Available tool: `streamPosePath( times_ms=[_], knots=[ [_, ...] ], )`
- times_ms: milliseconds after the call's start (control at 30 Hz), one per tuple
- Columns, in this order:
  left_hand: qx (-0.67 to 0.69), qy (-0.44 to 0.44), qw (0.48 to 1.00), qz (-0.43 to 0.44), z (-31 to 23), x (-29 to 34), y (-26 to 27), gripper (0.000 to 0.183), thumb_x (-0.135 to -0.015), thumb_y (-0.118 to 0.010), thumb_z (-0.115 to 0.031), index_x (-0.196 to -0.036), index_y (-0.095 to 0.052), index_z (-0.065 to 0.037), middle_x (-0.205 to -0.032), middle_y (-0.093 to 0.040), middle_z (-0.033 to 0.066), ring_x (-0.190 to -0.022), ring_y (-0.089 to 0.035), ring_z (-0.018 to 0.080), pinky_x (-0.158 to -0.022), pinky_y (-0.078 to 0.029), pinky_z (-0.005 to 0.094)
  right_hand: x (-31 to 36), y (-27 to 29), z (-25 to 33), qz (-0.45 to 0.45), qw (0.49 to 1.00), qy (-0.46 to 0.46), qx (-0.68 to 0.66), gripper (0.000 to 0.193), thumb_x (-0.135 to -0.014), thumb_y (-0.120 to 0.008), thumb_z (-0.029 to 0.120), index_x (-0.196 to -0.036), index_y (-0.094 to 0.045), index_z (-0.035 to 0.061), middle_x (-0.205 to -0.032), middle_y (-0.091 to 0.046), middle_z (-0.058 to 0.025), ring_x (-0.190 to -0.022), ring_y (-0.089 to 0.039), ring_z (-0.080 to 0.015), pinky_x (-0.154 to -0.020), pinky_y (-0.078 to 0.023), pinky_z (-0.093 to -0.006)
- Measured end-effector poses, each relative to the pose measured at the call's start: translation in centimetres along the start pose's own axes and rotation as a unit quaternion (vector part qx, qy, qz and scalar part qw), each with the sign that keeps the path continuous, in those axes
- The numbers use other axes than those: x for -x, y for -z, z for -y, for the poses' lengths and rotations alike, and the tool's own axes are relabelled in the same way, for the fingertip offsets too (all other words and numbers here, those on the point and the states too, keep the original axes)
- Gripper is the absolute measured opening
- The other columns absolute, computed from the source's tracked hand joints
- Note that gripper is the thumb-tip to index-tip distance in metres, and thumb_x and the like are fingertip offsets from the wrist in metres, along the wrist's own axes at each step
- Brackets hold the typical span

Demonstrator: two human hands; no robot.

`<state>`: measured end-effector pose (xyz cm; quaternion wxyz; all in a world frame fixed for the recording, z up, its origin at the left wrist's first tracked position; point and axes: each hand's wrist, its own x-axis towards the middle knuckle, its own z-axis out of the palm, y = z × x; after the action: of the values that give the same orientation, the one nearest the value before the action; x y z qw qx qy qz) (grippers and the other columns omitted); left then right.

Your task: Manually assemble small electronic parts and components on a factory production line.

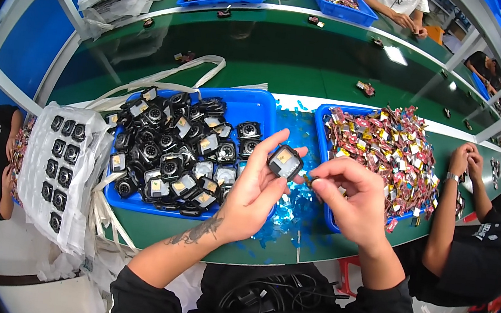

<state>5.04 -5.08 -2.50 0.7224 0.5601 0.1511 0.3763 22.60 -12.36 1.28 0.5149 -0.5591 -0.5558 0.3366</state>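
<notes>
Between the thumb and fingers of my left hand (254, 189) is a black smartwatch case (285, 162), its open side with a silver and gold inside turned up toward me. Close to the case's right edge, my right hand (352, 197) is closed in a pinch; something small and dark shows at its fingertips, too small to name. To the left, a blue tray (263, 103) is heaped with black watch cases (168, 140). On the right stands a second blue tray (325, 120), piled high with small red, yellow and white electronic parts (382, 154).
Shiny blue film scraps (291, 208) litter the green table (233, 245) between the trays. Beyond runs a green conveyor belt (263, 52) carrying scattered parts. White foam sheets (44, 156) with watch cases stand at left. Co-workers sit across and at both sides; one's hands (468, 159) are near the right tray.
</notes>
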Motion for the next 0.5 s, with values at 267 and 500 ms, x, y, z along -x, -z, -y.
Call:
streamPosePath(
  times_ms=[267, 500],
  knots=[
    [0.015, 0.007, 1.0, -0.022, 0.1, 0.3, -0.3, 0.055, -0.092, -0.049, 0.01, -0.145, -0.033, 0.003, -0.136, -0.05, 0.018, -0.123, -0.052, 0.0189, -0.105, -0.042, 0.0306, -0.8, -1.6, 2.1, -0.02, 0.971, 0.1, 0.216, 0.012, -0.078, -0.071, -0.001, -0.089, -0.067, 0.0018, -0.08, -0.066, -0.009, -0.063, -0.061, -0.0217, -0.058, -0.049, -0.0317],
    [0.03, 0.025, 0.999, -0.028, 0.2, 0.4, -0.4, 0.052, -0.092, -0.051, 0.009, -0.142, -0.036, 0.006, -0.134, -0.053, 0.0182, -0.12, -0.055, 0.0191, -0.102, -0.045, 0.0305, -1.2, -1.5, 1.8, -0.017, 0.964, 0.149, 0.22, 0.01, -0.076, -0.072, -0.001, -0.085, -0.066, 0.0014, -0.08, -0.067, -0.0109, -0.068, -0.065, -0.027, -0.061, -0.052, -0.0348]
  ],
)
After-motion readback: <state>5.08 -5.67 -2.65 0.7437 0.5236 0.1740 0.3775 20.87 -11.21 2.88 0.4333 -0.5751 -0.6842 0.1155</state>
